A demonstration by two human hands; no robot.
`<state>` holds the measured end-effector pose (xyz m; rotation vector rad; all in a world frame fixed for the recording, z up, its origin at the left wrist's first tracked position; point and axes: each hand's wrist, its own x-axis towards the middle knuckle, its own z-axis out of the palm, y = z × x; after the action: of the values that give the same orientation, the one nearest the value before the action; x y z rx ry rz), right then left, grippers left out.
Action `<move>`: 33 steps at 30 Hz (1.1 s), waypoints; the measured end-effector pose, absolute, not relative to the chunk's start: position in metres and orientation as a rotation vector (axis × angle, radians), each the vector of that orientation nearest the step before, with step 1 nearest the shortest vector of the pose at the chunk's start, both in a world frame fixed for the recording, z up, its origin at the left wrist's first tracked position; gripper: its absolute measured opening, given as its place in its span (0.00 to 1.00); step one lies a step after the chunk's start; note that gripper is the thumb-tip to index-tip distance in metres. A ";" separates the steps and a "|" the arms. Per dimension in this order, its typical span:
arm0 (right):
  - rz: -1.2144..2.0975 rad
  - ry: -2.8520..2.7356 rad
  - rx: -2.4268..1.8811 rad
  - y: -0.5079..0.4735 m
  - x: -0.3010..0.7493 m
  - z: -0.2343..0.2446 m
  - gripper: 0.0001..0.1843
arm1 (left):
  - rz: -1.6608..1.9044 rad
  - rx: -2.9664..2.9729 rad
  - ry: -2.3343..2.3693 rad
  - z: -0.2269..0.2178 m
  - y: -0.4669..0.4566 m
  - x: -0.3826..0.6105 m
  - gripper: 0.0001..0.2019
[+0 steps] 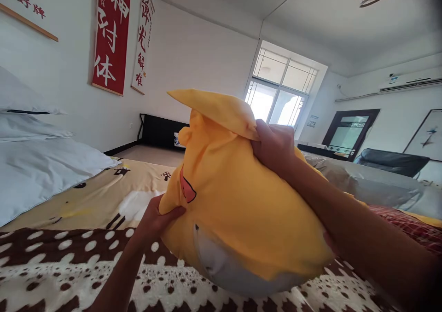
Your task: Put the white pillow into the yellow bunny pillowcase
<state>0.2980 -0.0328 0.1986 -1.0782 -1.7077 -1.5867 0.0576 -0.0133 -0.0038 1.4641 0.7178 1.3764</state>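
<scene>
A puffy yellow pillow (241, 201) fills the middle of the view, held up above the bed. It carries a pink patch outlined in black and a pale grey-white area low on its front. My left hand (160, 217) is closed on the pillow's left edge, thumb on the front. Higher up on the right, my right hand (274, 144) pinches a gathered fold near the top. Above that grip the cloth folds over into a flap that points left. The fingertips of both hands are partly hidden by fabric.
Under the pillow lies a brown-and-white patterned blanket (93, 266) over a beige printed sheet (138, 178). White bedding (44, 169) is piled at the left. A red checked cloth (404, 222) and a plastic-covered surface (373, 183) lie to the right. Beyond stands a black panel (159, 135).
</scene>
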 end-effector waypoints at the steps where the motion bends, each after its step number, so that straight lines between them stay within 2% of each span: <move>1: -1.600 -1.703 -1.135 -0.030 0.299 0.206 0.08 | 1.440 1.427 0.736 -0.002 -0.017 0.060 0.18; 4: -1.606 -1.746 -1.386 -0.017 0.305 0.220 0.07 | 1.668 1.380 0.882 -0.003 -0.017 0.062 0.17; 8: -1.576 -1.885 -1.650 -0.001 0.316 0.211 0.06 | 1.861 1.673 1.384 -0.015 0.012 0.054 0.16; 11: -1.536 -1.959 -1.673 0.005 0.318 0.197 0.08 | 1.697 1.781 1.736 -0.025 0.036 0.042 0.21; 13: -1.501 -1.969 -1.657 0.008 0.316 0.194 0.08 | 1.554 1.779 1.780 -0.028 0.046 0.033 0.25; 18: -1.508 -1.908 -1.607 0.015 0.318 0.206 0.08 | 1.610 1.749 1.454 -0.022 0.043 0.026 0.24; 22: -1.546 -1.859 -1.561 0.014 0.330 0.215 0.07 | 1.689 1.440 1.001 -0.008 0.026 0.038 0.15; 25: -1.554 -1.842 -1.547 0.010 0.336 0.219 0.10 | 1.567 1.174 0.695 -0.001 0.016 0.040 0.17; 33: -1.637 -1.781 -1.669 0.002 0.348 0.246 0.13 | 1.520 1.217 0.684 -0.020 0.033 0.016 0.20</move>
<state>0.3477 0.0015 0.2464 -1.6692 -1.7813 -1.6369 0.0156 0.0327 -0.0196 1.2172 0.6836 1.5197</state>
